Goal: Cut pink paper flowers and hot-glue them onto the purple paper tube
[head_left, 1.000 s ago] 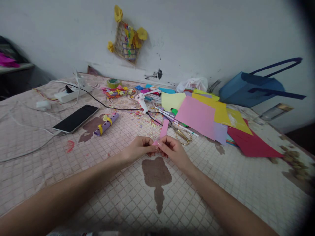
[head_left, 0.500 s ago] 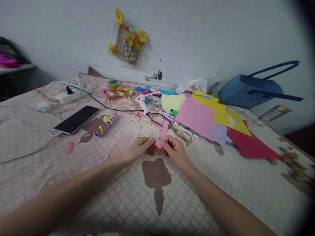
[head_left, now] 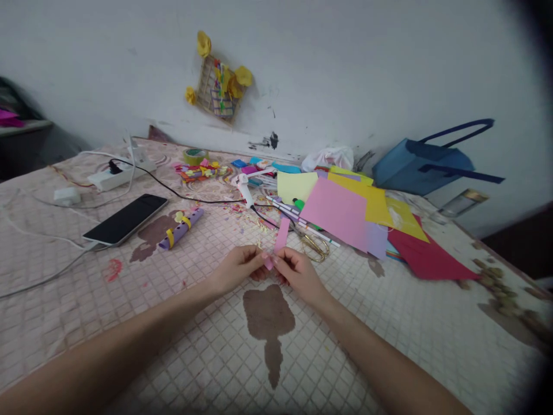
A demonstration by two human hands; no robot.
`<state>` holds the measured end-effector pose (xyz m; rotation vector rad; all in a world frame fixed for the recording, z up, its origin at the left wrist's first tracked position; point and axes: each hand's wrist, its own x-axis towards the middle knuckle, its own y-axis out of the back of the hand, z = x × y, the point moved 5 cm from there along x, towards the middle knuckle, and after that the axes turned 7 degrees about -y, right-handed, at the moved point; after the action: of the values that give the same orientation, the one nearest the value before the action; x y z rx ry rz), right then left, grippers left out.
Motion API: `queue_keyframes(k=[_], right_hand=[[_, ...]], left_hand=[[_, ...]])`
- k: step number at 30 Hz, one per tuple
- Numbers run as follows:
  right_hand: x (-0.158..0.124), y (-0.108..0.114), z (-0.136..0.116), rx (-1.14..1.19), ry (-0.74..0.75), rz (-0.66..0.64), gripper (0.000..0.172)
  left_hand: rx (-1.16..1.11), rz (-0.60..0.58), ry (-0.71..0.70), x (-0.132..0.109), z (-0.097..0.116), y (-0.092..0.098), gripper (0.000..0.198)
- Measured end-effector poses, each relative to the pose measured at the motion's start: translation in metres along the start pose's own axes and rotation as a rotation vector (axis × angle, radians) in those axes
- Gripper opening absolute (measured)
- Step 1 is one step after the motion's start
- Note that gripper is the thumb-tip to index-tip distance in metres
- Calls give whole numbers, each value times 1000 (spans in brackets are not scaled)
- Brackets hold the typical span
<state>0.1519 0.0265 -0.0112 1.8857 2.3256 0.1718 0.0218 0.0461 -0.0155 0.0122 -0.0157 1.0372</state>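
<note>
Over the middle of the table, a narrow pink paper strip runs between both hands, its far end pointing up toward the wall. My left hand pinches the strip's near end, where a bit of pink shows at the fingertips. Closed on the same strip from the other side is my right hand, thumb and fingers pressed together. The fingertips of the two hands almost meet, and the fingers underneath are partly hidden. Just beyond the right hand lie gold-handled scissors. A white glue gun rests farther back.
Coloured paper sheets spread at the right, near a blue bag and a glass jar. To the left lie a purple paper roll with yellow bands, a phone and a power strip. A black cord crosses the table.
The near end of the pink strip has shifted left into my left fingertips and looks bent over. Both hands stay close together; the whole view has tilted slightly.
</note>
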Motion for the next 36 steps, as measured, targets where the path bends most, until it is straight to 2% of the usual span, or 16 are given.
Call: queue_keyframes(k=[7,11,13,16,19,22,25,27,29,31,33,34,36], right_hand=[[-1,-3,0,-41,9,-15,25],[0,-1,0,34,-9,-11,27],[0,0,2,145,-71,0,28],[0,0,9,407,-242,-15,26],[-2,-8,15,625,-410,-112,26],[-6,-17,17,641,-477,-226,25],[-7,-19,13,487,-454,-283,24],[-3,-7,8,300,-369,-234,28],[4,20,-3,-88,-154,-57,29],[10,53,-13,-536,37,229,21],[16,79,-9,-843,49,376,12],[19,89,-4,-941,20,397,10],[25,103,7,-976,-10,399,14]], left_hand=[[62,-81,-9,-3,1,-4,34],[23,-95,-30,-1,0,-3,34],[-11,-70,-51,1,0,-1,33],[-55,-70,-160,2,6,1,28],[-102,-112,-235,0,13,-1,33],[-155,-114,-222,-1,14,-2,26],[-182,-85,-201,1,13,-1,15],[-184,-32,-155,2,9,2,15],[-192,21,-88,4,3,6,17],[-207,44,-33,4,-3,8,19],[-219,44,3,5,-6,8,21],[-223,48,15,5,-8,8,22],[-232,58,27,5,-9,8,22]])
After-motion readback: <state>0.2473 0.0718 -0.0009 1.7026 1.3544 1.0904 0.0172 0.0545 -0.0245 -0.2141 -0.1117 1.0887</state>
